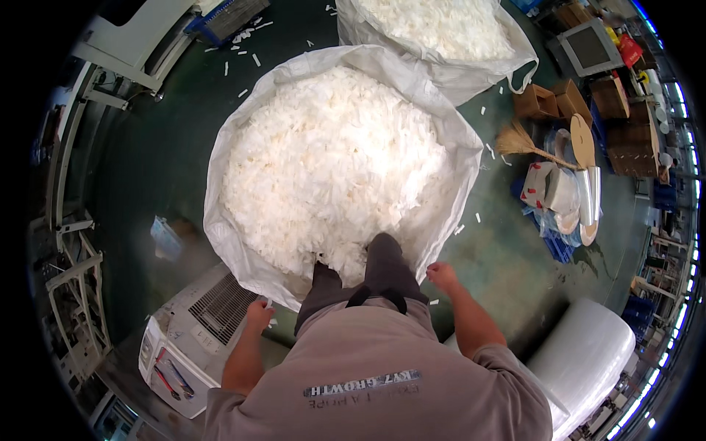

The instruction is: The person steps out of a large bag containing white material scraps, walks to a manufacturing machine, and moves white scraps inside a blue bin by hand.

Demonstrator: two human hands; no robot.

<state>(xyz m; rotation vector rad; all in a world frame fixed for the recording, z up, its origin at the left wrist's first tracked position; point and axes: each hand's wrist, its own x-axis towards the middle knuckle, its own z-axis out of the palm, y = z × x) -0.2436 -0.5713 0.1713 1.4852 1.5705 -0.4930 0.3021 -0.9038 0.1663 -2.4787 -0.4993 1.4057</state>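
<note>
I stand with both legs [382, 264] inside a large white woven bulk bag [243, 110] heaped with small white plastic pieces [331, 162]. My left hand [257, 316] rests at the bag's near rim, fingers curled on or against the fabric edge. My right hand [443, 275] is a loose fist at the bag's right near rim, touching or just beside it. Whether either hand truly grips the fabric is unclear.
A second filled white bag [441, 37] stands behind. A grey machine with a vent grille [213, 309] is at my left, a bubble-wrap roll [588, 353] at lower right. Cardboard boxes [544, 99], a broom [526, 143] and film rolls [581, 198] lie right. White pieces litter the green floor.
</note>
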